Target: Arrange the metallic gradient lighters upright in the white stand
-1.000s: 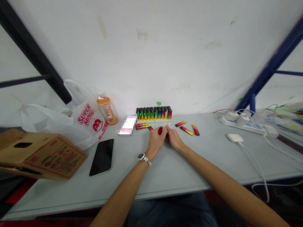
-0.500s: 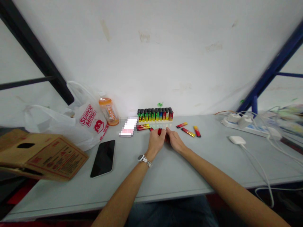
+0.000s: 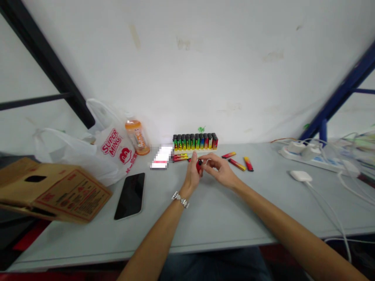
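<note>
My left hand (image 3: 192,174), with a silver watch on its wrist, is closed around a red lighter (image 3: 199,166) whose dark end faces right. Close against it, my right hand (image 3: 220,170) has thumb and forefinger pinched at that dark end. A thin pale strip shows between those fingertips, too small to name. Behind the hands stands a block of upright lighters (image 3: 195,143) in several colours with black tops. Loose red-and-yellow lighters lie on both sides: a few at the left (image 3: 180,157), and others at the right, such as one red-yellow lighter (image 3: 248,164).
On the grey table (image 3: 222,222) at left lie a dark-screened phone (image 3: 130,196), a cardboard box (image 3: 70,197), a white plastic bag (image 3: 109,156) and an orange drink bottle (image 3: 137,136). At right are a power strip (image 3: 319,160) and a white charger (image 3: 301,176) with cables.
My right hand has opened out slightly from my left, its fingers now pinching at the lighter's end. More of the red lighter shows. The view has shifted slightly left.
</note>
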{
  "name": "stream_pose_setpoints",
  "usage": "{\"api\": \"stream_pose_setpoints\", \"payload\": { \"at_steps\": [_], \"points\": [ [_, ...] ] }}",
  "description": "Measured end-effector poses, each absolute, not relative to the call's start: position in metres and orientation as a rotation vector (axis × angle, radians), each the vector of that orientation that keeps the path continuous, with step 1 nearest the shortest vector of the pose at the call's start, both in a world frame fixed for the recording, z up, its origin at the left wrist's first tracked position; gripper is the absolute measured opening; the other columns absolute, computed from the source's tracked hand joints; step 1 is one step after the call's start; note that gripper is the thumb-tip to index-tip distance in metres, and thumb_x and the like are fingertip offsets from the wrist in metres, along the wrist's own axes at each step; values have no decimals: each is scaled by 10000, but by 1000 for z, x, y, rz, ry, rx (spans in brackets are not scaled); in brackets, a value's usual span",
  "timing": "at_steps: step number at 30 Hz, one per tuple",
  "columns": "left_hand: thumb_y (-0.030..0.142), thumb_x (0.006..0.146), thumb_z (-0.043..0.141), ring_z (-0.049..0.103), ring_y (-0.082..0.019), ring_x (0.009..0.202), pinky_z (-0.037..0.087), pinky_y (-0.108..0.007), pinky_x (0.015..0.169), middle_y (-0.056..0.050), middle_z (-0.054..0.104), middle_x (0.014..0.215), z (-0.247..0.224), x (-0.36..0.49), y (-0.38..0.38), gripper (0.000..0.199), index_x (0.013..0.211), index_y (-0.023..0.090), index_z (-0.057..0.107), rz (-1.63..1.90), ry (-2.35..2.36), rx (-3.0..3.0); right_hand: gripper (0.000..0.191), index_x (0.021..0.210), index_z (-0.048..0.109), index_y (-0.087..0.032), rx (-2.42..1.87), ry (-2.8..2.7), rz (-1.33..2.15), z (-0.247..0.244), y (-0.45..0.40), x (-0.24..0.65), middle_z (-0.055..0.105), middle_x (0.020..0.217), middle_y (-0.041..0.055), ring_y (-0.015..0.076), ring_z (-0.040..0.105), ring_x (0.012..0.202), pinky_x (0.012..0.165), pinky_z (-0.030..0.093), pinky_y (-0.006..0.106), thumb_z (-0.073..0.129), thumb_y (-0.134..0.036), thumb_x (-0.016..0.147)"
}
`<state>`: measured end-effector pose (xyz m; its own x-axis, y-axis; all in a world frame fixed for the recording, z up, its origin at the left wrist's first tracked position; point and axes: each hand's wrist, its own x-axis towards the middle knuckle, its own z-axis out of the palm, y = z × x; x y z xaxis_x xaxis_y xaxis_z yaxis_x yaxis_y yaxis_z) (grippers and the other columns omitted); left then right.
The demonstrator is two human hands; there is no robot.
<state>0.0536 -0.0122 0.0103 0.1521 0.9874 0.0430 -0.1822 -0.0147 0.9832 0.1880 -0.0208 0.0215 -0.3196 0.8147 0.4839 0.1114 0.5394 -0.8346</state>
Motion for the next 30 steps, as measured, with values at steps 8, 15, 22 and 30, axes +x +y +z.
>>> {"api": "stream_pose_setpoints", "payload": {
  "at_steps": [8, 15, 22, 30],
  "points": [
    [859, 765, -21, 349, -100, 379, 225, -263, 399, 15, 375, 429, 16, 42, -7, 797, 577, 219, 414, 1056, 981, 1227, 331, 904, 600, -176, -816, -1859, 1152, 54, -8, 185, 618, 704, 5, 142, 575, 638, 625, 465, 291, 722, -460, 784],
    [555, 932, 352, 478, -112, 485, 316, -236, 491, 21, 535, 580, 10, -6, -17, 432, 768, 192, 519, 1354, 1492, 1570, 287, 905, 598, -171, -847, -1887, 720, 75, 44, 157, 576, 710, -6, 114, 492, 613, 584, 383, 254, 664, -440, 828],
    [487, 925, 391, 455, -129, 547, 231, -266, 554, 14, 497, 557, 2, -39, -29, 450, 607, 190, 506, 993, 1757, 1859, 184, 965, 657, -152, -915, -2226, 346, 63, 110, 101, 625, 722, 10, 129, 510, 645, 653, 357, 253, 595, -306, 885],
    [665, 869, 418, 379, -124, 505, 168, -279, 546, 9, 504, 529, 2, -34, -32, 573, 577, 193, 560, 934, 1804, 1885, 146, 969, 655, -144, -987, -2328, 173, 49, 126, 72, 676, 812, 60, 156, 547, 715, 703, 367, 249, 553, -230, 909]
  ]
}}
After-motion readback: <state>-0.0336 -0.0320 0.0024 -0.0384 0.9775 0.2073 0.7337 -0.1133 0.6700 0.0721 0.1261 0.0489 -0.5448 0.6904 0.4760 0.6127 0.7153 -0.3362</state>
